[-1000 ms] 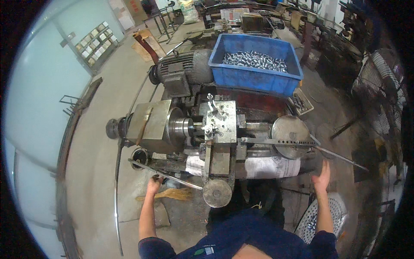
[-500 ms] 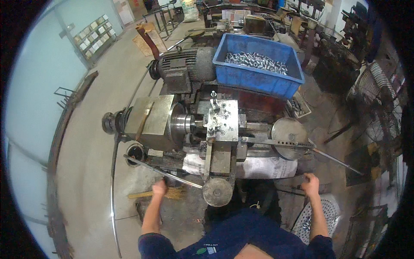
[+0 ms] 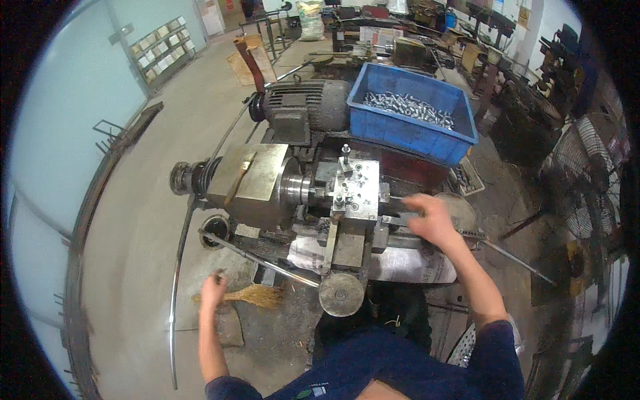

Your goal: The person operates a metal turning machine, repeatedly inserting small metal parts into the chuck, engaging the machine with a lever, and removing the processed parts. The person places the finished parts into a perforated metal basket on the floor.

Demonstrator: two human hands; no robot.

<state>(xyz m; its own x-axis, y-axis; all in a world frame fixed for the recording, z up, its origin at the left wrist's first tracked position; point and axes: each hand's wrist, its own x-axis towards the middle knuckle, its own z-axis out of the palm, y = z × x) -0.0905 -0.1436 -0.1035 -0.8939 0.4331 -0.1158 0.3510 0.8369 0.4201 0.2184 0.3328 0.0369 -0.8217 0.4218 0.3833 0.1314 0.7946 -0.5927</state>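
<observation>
My left hand [image 3: 213,291] is raised at the left, beside the lever with a long metal handle [image 3: 257,259] and above a straw broom [image 3: 250,295] on the floor. Its fingers are closed; a small dark bit shows at the fingertips, too small to name. My right hand [image 3: 432,219] reaches over the right side of the lathe, fingers stretched toward the tool block [image 3: 360,190], thumb apart from them. No held thing shows in it. Left of the block, the shiny round chuck [image 3: 293,189] sits on the headstock [image 3: 247,180], with a brush [image 3: 241,177] lying on top.
Behind the lathe stand a motor [image 3: 307,107] and a blue crate [image 3: 413,130] holding many small metal parts. A round disc [image 3: 341,295] is at the front of the cross slide. At the right are a perforated lever bar [image 3: 507,257] and a large fan [image 3: 590,160].
My right hand has moved up and left from the lathe's front to beside the tool block. My left hand has moved left, away from the lever handle. The view has shifted slightly.
</observation>
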